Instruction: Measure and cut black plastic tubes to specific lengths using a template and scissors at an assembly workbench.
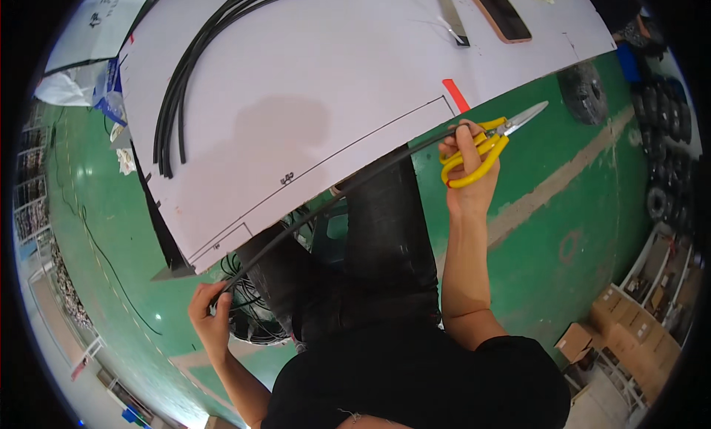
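Observation:
A black cable-like tube [318,209] stretches slantwise along the near edge of the white board. My left hand [210,314] pinches its lower left end, just off the board's near left corner. At the other end, my right hand [471,159] grips the tube between thumb and fingers. Yellow-handled scissors [474,171] also sit in that hand, their blades pointing up and right, away from the tube. On the board [370,66], drawn black lines run roughly alongside the tube. Several cut black tubes [181,81] lie curved in a bundle at the board's far left.
A phone [502,13], a metal blade [450,14] and red tape [456,96] are on the board's right part. Coiled black cable [255,314] sits beneath the near left corner. Cardboard boxes [629,333] and black coils [659,125] stand on the right side of the green floor [548,177].

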Demonstrator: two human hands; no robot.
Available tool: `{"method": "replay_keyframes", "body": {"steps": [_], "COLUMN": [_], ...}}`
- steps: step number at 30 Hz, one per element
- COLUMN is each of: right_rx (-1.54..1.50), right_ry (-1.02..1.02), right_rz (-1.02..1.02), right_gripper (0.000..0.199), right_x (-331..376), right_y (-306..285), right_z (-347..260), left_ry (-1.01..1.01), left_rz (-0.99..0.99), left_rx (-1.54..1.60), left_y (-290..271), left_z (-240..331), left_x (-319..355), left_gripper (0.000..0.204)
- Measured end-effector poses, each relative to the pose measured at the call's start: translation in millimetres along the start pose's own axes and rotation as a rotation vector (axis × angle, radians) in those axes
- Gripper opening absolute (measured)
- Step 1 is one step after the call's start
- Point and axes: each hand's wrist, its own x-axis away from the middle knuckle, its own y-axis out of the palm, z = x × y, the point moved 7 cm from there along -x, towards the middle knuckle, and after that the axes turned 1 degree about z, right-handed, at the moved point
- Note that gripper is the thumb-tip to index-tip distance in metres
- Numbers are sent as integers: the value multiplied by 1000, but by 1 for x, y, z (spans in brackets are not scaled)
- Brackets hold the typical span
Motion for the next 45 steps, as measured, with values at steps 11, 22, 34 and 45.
{"method": "replay_keyframes", "body": {"steps": [11,22,34,45], "right_rx": [-52,-36,-73,-88], "right_ry": [41,72,105,109], "right_rz": [80,79,95,64], "right_gripper": [18,19,14,20], "right_x": [-12,-12,-13,-15], "right_y": [-4,-5,-6,-11], "right_z": [12,15,21,26], "left_ry": [-112,-165,-148,-168], "left_rz": [1,-20,-24,42], "left_rx": [83,62,42,2], "left_y": [-7,-10,-11,-33], "left_z": [-19,-21,-18,-25], "left_x": [-1,-5,-11,-5], "left_gripper": [13,16,16,12]}}
